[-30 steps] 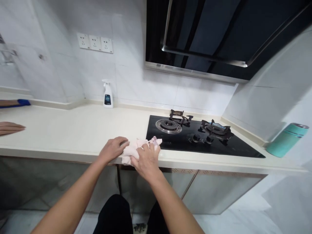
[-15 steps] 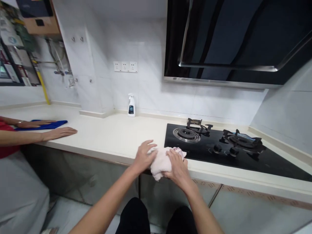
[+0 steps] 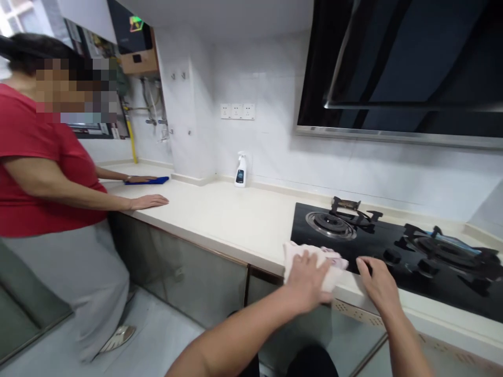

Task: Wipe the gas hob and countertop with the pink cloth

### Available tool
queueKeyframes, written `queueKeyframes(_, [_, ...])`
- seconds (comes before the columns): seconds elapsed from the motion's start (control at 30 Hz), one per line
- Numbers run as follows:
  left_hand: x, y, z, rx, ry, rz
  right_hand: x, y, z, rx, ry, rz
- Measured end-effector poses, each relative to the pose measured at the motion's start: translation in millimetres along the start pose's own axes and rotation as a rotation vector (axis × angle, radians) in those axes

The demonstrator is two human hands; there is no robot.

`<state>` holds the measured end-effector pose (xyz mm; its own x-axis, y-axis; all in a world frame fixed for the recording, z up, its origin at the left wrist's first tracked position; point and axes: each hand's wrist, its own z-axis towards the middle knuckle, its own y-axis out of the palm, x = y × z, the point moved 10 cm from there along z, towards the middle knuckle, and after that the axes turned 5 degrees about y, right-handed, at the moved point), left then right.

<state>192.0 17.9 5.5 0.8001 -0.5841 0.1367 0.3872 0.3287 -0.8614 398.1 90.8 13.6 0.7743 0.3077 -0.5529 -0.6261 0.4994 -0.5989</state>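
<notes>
My left hand (image 3: 308, 280) lies on top of a pale pinkish-white cloth (image 3: 291, 255), its fingers bent over the fabric and pressing it. The cloth is bunched at the counter's front edge, and its patterned far end touches the black gas hob (image 3: 306, 244). To the right, my right hand (image 3: 379, 288) is off the cloth, over the hob's front edge. Its fingers curl loosely, a gap shows between thumb and forefinger, and I see nothing in it.
A white spray bottle (image 3: 240, 172) stands by the back wall. On the left a person in a red top (image 3: 51, 173) has one hand on a blue cloth (image 3: 157, 180) and the other on the pale counter (image 3: 220, 220). The range hood (image 3: 408, 68) overhangs the hob.
My view has turned left, bringing more of the co-worker into sight. My left hand has come down onto the cloth, and my right hand has let go of it and moved right.
</notes>
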Motion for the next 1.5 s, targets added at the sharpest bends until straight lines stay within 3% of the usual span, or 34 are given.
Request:
queueKeyframes(0.07, [23,11,4,0.062,0.066,-0.025,9,12,3,-0.059,0.002,-0.048])
queueKeyframes(0.13, [32,16,3,0.112,0.087,-0.024,18,17,3,-0.092,0.023,-0.068])
queueKeyframes(0.27, [16,10,-12,0.156,0.170,0.028,32,13,1,-0.082,0.071,-0.101])
queueKeyframes(0.37, [-29,-7,-36,0.172,0.167,0.077,28,14,-1,-0.108,0.030,-0.148])
queueKeyframes(0.5, [-113,-47,-80,0.116,0.068,0.210,16,17,-5,-0.148,0.008,-0.224])
queueKeyframes(0.6, [-183,-89,-115,-0.018,-0.082,0.287,9,16,-8,-0.157,0.026,-0.275])
queueKeyframes(0.7, [-254,-129,-150,-0.235,-0.309,0.365,4,15,-10,-0.150,0.021,-0.303])
queueKeyframes(0.8, [-296,-167,-170,-0.291,-0.414,0.402,0,17,-11,-0.145,0.006,-0.332])
queueKeyframes(0.9, [-312,-182,-177,-0.310,-0.497,0.435,-4,18,-11,-0.147,-0.011,-0.368])
queueKeyframes(1.0, [-303,-173,-172,-0.322,-0.529,0.464,-9,18,-12,-0.138,-0.018,-0.425])
queueKeyframes(1.13, [-255,-137,-143,-0.344,-0.442,0.450,-16,18,-12,-0.142,-0.011,-0.443])
queueKeyframes(1.2, [-213,-113,-118,-0.326,-0.327,0.413,-17,18,-12,-0.147,-0.008,-0.428])
queueKeyframes(1.4, [-49,-40,-44,-0.093,0.121,0.302,-10,18,-12,-0.135,-0.016,-0.407])
queueKeyframes(1.5, [-2,-14,-29,0.087,0.219,0.347,-4,19,-11,-0.131,-0.020,-0.405])
